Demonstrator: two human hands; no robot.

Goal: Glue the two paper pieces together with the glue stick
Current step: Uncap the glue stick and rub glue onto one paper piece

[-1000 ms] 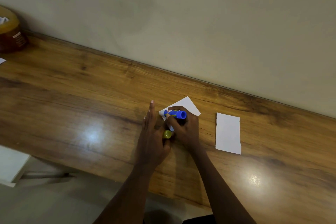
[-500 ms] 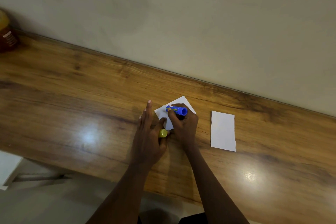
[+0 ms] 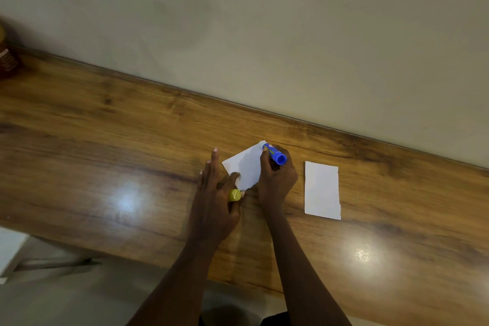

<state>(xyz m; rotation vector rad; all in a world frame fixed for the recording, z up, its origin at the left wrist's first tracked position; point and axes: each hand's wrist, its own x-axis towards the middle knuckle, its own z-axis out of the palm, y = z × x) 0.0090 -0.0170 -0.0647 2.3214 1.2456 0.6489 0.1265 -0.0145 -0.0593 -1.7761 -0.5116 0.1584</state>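
Note:
A small white paper piece [image 3: 246, 167] lies tilted on the wooden table [image 3: 105, 156]. My right hand [image 3: 276, 180] grips a blue glue stick [image 3: 275, 154], its tip down on the paper's far corner. My left hand [image 3: 214, 193] rests flat beside the paper, thumb pressing its near edge, with the yellow cap [image 3: 234, 195] tucked between thumb and palm. A second white paper piece [image 3: 321, 190] lies alone to the right, touched by neither hand.
A brown jar [image 3: 6, 58] stands at the far left against the wall [image 3: 264, 34]. The table's near edge runs diagonally below my forearms, with floor and a white object [image 3: 10, 251] at lower left.
The glue stick has moved from the paper's near-left area up to its far corner, exposing more of the paper. My left hand stays pressed on the paper's edge.

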